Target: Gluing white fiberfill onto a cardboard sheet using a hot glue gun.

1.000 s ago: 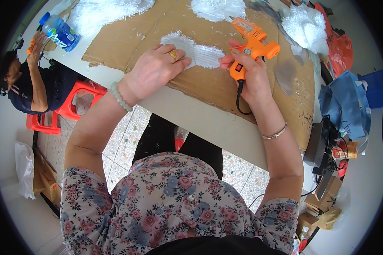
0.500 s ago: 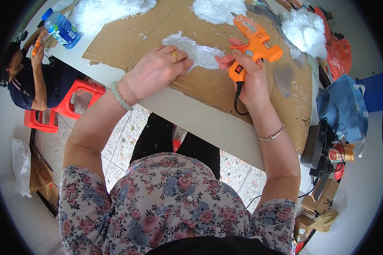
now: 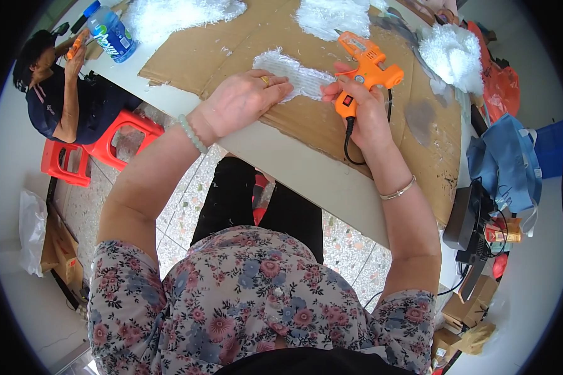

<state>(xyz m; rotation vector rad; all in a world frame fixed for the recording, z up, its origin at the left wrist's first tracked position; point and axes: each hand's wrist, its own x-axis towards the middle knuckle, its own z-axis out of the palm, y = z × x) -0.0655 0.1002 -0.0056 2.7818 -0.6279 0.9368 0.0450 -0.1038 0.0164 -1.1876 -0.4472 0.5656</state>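
Left grip (image 3: 241, 100) curled palm-down, right grip (image 3: 364, 114) wrapped around glue gun (image 3: 370, 72)
White patch (image 3: 292, 70) between them; left pinch hidden, can't tell.

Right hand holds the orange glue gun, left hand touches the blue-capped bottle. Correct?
Not the bottle: the head view shows the left hand touching the white frayed piece, apart from the blue-capped bottle. The right hand does hold the orange glue gun.
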